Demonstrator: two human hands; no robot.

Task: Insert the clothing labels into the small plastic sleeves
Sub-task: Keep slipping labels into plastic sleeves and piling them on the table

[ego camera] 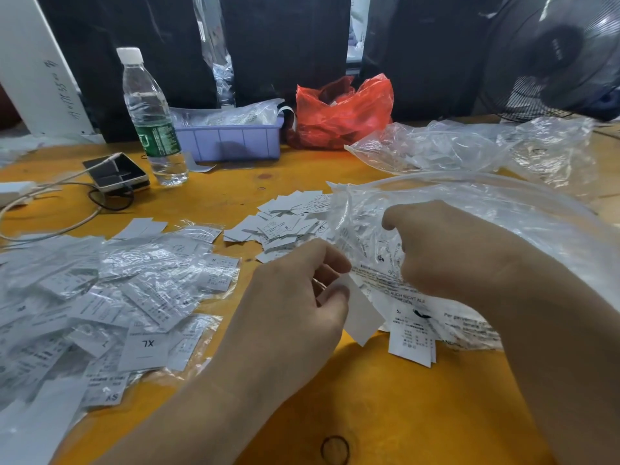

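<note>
We pinch a blank label (360, 312) in our left hand (295, 297), low over the tabletop (402, 397), while our right hand (446, 250) grips a plastic sleeve (379, 263). This looks like the insertion step. Next the label edge must meet the sleeve mouth.

table (385, 397) – matt orange | sleeves (141, 263) – glossy clear plastic | labels (281, 223) – white, matt

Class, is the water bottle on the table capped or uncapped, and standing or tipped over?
Capped and standing: the water bottle has its white cap on top and stands upright.
</note>
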